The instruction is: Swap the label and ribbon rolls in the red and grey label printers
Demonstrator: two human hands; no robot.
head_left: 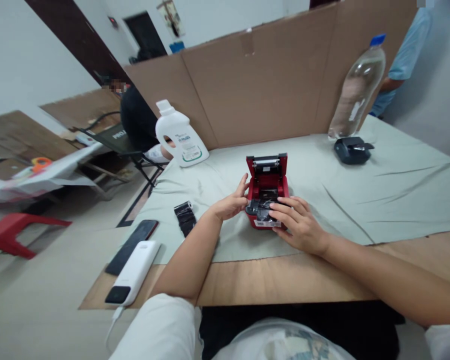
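A small red printer stands on the cloth in front of me, its lid raised and a roller showing inside. Across its front part lies black, shiny film-like material; I cannot tell whether it is loose or fixed. My left hand rests against the printer's left side, fingers stretched out. My right hand lies over the front right corner, its extended fingers on the black material and the thumb lower by the front wall. Left of the printer is a strip of black film with a pale roll end.
A phone and a white power bank with a cable lie at the table's left edge. Behind stand a white jug, a cardboard partition, a large clear bottle and a dark device. Other people sit beyond.
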